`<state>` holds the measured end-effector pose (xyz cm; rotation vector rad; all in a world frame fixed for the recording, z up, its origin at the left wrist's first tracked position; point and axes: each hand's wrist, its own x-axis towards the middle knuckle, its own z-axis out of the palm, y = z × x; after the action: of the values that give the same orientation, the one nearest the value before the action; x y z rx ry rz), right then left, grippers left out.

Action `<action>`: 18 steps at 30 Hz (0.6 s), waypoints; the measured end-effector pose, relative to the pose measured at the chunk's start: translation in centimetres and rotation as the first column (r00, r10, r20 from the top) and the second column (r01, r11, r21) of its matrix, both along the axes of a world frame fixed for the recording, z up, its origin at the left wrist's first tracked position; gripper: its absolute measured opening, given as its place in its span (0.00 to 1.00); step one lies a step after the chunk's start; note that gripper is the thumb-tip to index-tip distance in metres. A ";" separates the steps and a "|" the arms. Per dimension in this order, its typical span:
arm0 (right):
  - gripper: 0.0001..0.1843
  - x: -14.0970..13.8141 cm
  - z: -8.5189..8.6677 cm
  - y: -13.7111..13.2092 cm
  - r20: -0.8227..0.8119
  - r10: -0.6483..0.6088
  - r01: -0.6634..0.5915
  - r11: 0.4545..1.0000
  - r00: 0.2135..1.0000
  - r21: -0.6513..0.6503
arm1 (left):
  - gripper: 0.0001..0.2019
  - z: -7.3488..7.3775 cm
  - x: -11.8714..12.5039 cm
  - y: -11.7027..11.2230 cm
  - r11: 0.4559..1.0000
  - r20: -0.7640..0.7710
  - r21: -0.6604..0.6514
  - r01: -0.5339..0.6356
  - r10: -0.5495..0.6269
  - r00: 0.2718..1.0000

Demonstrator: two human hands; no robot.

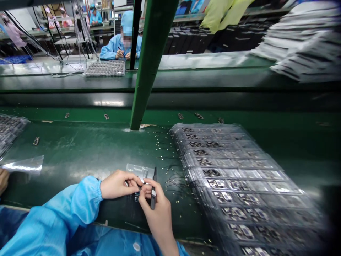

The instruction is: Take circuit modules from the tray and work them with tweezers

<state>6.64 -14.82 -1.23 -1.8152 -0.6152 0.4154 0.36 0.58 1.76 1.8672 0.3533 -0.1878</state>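
Observation:
My left hand (119, 185) reaches in from the left, its thumb and fingers pinched on a small circuit board (136, 195), mostly hidden by the fingers. Close beside it, my right hand (159, 209) is closed around a pair of black tweezers (153, 199) with a pale band, which points upward away from the board. The right fingertips touch or nearly touch the board; I cannot tell which. Just behind both hands a clear plastic piece (135, 168) lies on the green bench (80, 145).
A stack of clear trays (218, 170) with small boards stands right; another tray stack (10, 129) is far left. Thin wires (177, 181) and tiny bits lie between. A green post (149, 64) rises ahead. A neighbour's hand (3, 180) shows left; a co-worker (117, 46) sits opposite.

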 end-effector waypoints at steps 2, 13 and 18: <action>0.13 0.0 -0.3 -0.2 0.066 -0.002 0.004 0.999 0.998 -0.037 | 0.11 -0.1 0.0 -0.1 0.999 0.028 0.035 0.015 -0.016 0.999; 0.13 0.8 -0.7 -0.8 -0.237 0.060 -0.013 0.980 0.970 0.197 | 0.09 0.3 1.2 0.9 0.993 -0.056 0.035 0.111 -0.109 0.992; 0.18 0.6 -1.3 -1.1 -0.353 -0.009 0.139 0.928 0.935 0.344 | 0.13 5.5 6.4 3.0 0.990 0.031 0.142 0.023 -0.028 0.999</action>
<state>7.29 -15.90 -2.51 -1.3617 -0.3458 0.5179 6.78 3.53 7.31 2.0136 0.3270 -0.1523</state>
